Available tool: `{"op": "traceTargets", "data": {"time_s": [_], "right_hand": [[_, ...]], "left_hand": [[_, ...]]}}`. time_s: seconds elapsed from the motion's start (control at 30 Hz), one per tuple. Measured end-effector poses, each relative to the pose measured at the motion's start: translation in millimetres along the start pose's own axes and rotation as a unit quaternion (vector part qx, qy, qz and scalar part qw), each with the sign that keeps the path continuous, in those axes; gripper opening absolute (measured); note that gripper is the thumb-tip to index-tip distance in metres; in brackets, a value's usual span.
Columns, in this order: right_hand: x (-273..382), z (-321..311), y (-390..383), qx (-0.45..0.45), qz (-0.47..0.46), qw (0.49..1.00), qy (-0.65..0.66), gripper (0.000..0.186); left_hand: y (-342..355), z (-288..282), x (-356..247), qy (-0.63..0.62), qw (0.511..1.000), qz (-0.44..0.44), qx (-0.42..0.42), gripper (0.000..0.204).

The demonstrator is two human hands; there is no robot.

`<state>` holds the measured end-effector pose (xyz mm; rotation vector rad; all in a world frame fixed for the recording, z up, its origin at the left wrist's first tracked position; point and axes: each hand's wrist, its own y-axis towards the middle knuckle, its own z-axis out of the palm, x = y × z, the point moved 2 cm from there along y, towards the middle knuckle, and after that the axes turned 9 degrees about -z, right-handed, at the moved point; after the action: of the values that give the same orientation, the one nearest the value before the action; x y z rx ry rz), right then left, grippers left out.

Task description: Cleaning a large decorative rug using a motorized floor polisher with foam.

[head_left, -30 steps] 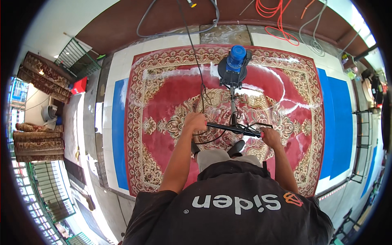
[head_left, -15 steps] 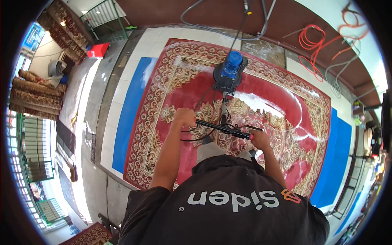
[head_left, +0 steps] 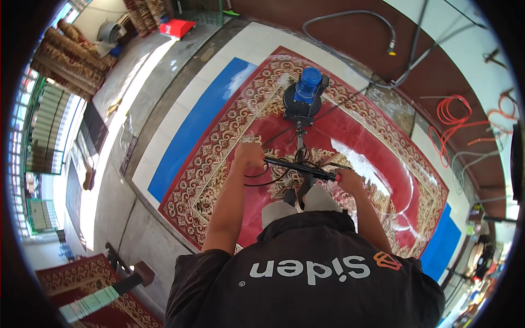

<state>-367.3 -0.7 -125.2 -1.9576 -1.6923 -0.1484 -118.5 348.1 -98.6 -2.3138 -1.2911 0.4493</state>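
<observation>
Inspector: State the condition of the grip, with the carpet as reference.

Operator: From my remote station I record both hands above the carpet (head_left: 339, 128). The left hand (head_left: 250, 155) is curled into a fist around the left end of a black handlebar (head_left: 299, 167). The right hand (head_left: 351, 181) is curled around the opposite end, where a bit of red shows beside it. I judge both to be fully closed on the bar; the fingertips beneath are hidden from me.

Inspector: Position of the machine?

Operator: The floor machine (head_left: 308, 90), blue motor over a dark round base, rests on the carpet, close to its far corner. I trace its shaft (head_left: 300, 141) from the base, over the carpet, to the handlebar. Black cable hangs in loops about the bar, also above the carpet.

Inspector: Condition of the carpet itself?

Operator: Red, with cream and gold ornament across its middle and along its border. I note white foam (head_left: 358, 164) on its right half, in one broad patch and thinner streaks. The person's dark shoes (head_left: 306, 187) are on the carpet.

Inspector: Surroundings?

Operator: Blue sheeting (head_left: 191, 131) lies along the carpet's left side, with more at its right. Beyond its far edge I see a grey hose (head_left: 392, 38) against a brown wall (head_left: 262, 12). A red box (head_left: 176, 28) and rolled carpets (head_left: 68, 60) are well to its left.
</observation>
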Motion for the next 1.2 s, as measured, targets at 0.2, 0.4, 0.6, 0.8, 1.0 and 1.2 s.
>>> {"op": "traceTargets", "data": {"time_s": [0.2,0.4,0.6,0.8,1.0,1.2], "right_hand": [[8.5,-33.9,82.6,0.002,-0.104,0.994,-0.009,0.041],[40.8,-56.6,150.8,0.051,-0.131,0.990,-0.006,0.053],[57.7,-53.7,206.7,0.088,-0.134,0.986,-0.036,0.053],[92.3,-48.9,227.4,0.117,-0.171,0.977,-0.055,0.052],[124.3,-32.3,205.0,0.097,-0.189,0.977,-0.028,0.044],[190.5,-28.8,146.6,0.153,-0.150,0.977,-0.020,0.037]], "left_hand": [[14.5,-27.9,36.7,-0.041,0.996,-0.079,-0.030,0.028],[23.5,-56.9,81.9,-0.076,0.991,-0.108,0.020,0.027],[23.5,-60.4,116.6,-0.059,0.987,-0.150,-0.004,0.027],[0.8,-58.1,152.0,-0.097,0.981,-0.169,-0.022,0.027],[-44.1,-49.9,172.1,-0.102,0.978,-0.181,-0.008,0.026],[-106.1,-26.2,199.2,-0.103,0.982,-0.159,-0.020,0.023]]}}
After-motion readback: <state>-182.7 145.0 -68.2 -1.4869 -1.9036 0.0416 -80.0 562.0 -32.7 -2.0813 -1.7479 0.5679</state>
